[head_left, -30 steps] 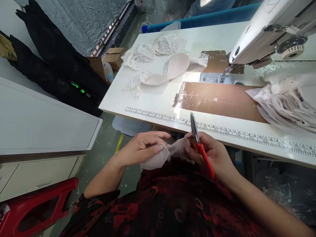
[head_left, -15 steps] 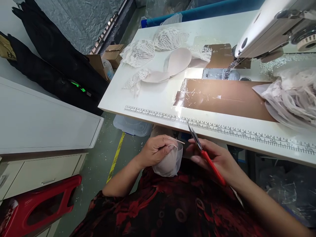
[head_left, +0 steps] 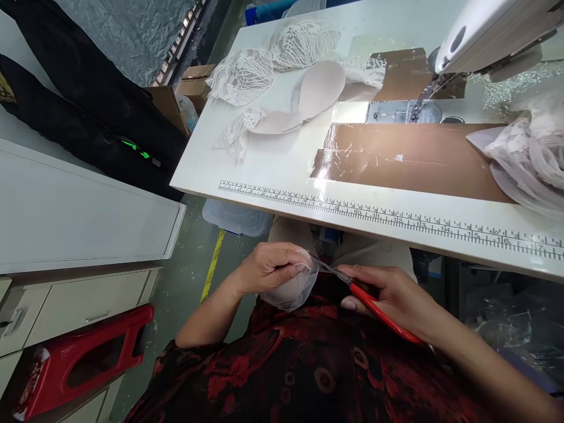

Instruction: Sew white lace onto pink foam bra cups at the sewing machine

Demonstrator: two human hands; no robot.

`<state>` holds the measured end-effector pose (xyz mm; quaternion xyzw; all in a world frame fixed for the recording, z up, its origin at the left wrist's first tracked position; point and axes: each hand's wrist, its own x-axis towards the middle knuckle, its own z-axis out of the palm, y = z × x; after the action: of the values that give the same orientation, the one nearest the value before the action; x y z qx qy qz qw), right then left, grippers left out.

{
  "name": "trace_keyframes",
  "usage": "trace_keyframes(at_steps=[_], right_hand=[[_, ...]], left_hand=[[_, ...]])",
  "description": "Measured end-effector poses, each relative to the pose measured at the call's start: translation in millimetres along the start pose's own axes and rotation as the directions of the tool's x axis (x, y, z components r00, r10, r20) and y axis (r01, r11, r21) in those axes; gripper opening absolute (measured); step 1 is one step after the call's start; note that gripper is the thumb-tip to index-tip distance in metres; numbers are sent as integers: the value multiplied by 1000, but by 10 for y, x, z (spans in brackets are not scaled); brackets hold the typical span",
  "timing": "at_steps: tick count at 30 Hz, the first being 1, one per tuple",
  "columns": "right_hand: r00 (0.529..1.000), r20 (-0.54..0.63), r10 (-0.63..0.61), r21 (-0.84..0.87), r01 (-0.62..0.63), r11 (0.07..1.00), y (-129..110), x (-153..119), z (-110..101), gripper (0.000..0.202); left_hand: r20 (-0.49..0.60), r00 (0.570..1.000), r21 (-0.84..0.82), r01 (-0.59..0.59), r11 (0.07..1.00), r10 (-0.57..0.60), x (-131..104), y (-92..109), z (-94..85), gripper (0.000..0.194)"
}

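Centrally, head view — left hand (head_left: 271,267): thumb and fingers pinching a pale cup-shaped fabric piece (head_left: 287,295), held in front of the white table (head_left: 277,161).
Right hand (head_left: 392,294): grasping red-handled scissors (head_left: 381,314) — blades pointing to the fabric's edge, beside the left fingertips; whether they touch, I cannot tell.
White table: lace pieces (head_left: 247,76) at far left, sewing machine (head_left: 489,38) upper right, pale fabric pile (head_left: 540,155) at right.
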<state>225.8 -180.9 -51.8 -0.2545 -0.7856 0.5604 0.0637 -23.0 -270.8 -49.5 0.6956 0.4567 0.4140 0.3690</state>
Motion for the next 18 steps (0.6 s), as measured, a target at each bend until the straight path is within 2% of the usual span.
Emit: trace_keyframes(at_steps=[4, 7, 13, 18], right_hand=[[994, 91, 52, 32, -55, 998, -1, -1, -24, 26], [992, 104, 70, 59, -77, 995, -4, -27, -37, 26], [995, 63, 72, 73, -76, 994, 1, -11, 12, 28], [989, 132, 59, 57, -67, 996, 14, 30, 13, 30]], left_hand=[[-42, 999, 7, -18, 1000, 18, -18, 7, -14, 21], [-68, 997, 22, -31, 999, 33, -24, -2, -29, 23], [-48, 998, 35, -37, 999, 39, -10, -17, -18, 20], [-28, 998, 43, -52, 998, 53, 2, -7, 1, 19]])
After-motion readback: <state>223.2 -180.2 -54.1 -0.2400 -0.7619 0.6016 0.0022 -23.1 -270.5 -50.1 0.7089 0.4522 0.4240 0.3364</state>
